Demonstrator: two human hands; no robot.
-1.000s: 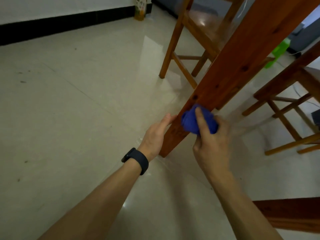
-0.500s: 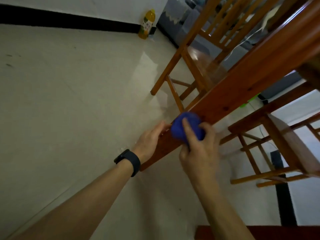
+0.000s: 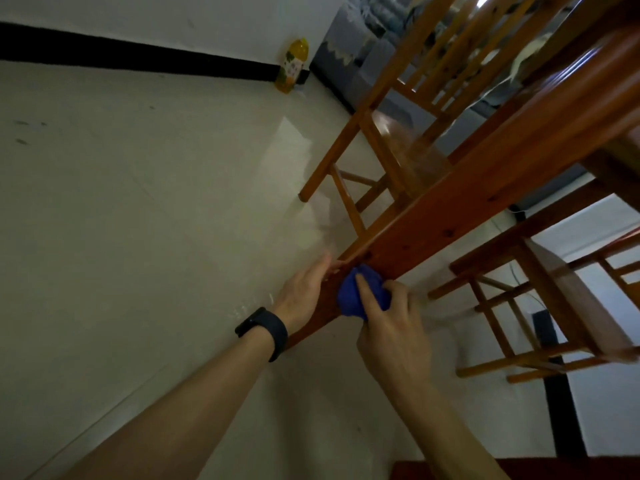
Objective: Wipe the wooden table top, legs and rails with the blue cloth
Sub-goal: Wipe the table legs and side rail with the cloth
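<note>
— Where's the cloth [image 3: 360, 295]?
— Bunched in the right hand [image 3: 393, 332], pressed against the table leg [image 3: 446, 223]; left hand [image 3: 303, 294] grips the leg's far side, fingertips hidden.
— That bottle [image 3: 292, 65] label?
— Unreadable.

- The right hand [image 3: 391, 327] hides part of the blue cloth [image 3: 353, 296].
- The table leg [image 3: 485, 195] is cut off at the top edge.
- The chair [image 3: 540, 306] on the right looks blurry.
</note>
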